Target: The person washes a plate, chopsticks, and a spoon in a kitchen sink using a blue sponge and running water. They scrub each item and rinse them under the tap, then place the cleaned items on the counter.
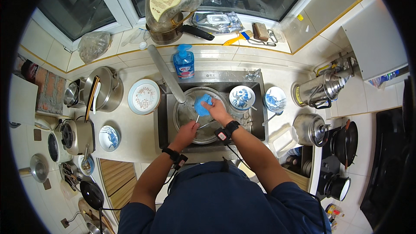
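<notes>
A blue cloth [203, 104] is gripped in my right hand [217, 111], over a round metal basin [177, 117] in the stainless steel sink [161, 130]. Just below the cloth, my left hand [186, 133] holds the thin metal handle of a utensil [197, 118]; its other end is hidden at the cloth. Another slim metal utensil [207, 123] lies across the basin between my hands. Right of the basin, a blue-patterned bowl [240, 96] with a spoon in it stands inside the sink. The faucet spout [167, 74] reaches over the basin from the upper left.
A blue soap bottle [184, 63] stands behind the sink. Plates [144, 97] and a patterned bowl [109, 138] are to the left. Another bowl [275, 99], a white plastic container [283, 141], a kettle [308, 129] and a thermos flask [317, 89] stand to the right.
</notes>
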`<action>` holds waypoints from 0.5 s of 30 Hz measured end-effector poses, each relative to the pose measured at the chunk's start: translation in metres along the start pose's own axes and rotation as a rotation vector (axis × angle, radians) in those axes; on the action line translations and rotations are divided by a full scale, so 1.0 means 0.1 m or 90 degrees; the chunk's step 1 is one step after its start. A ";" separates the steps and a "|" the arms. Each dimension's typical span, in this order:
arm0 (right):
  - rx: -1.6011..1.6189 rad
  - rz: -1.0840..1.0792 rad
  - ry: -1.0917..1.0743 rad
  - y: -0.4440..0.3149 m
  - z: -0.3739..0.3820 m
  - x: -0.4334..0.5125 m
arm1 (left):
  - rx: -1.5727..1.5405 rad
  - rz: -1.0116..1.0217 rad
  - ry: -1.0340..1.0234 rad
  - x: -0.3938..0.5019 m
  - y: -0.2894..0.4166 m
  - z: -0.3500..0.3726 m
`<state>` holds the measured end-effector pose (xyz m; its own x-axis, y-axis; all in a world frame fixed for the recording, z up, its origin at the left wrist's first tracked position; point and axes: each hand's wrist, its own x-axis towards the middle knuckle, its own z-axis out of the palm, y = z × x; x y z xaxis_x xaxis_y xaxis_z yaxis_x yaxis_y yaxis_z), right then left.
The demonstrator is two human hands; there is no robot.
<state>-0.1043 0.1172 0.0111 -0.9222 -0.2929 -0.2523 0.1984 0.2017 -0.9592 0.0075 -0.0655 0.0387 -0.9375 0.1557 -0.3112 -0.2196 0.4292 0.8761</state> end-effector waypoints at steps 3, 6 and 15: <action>0.191 0.194 -0.028 -0.21 0.09 -0.08 | 0.061 0.045 0.041 0.07 -0.05 0.06; 0.157 0.198 -0.061 -0.28 0.18 -0.14 | 0.117 0.089 0.099 0.11 -0.13 0.13; 0.217 0.084 0.043 0.12 0.17 -0.15 | 0.167 0.081 0.025 0.06 0.16 -0.06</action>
<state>-0.0827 0.1082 0.0011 -0.8991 -0.2204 -0.3783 0.4052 -0.0921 -0.9096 -0.0028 -0.0627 0.0532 -0.9640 0.1905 -0.1852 -0.0266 0.6245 0.7806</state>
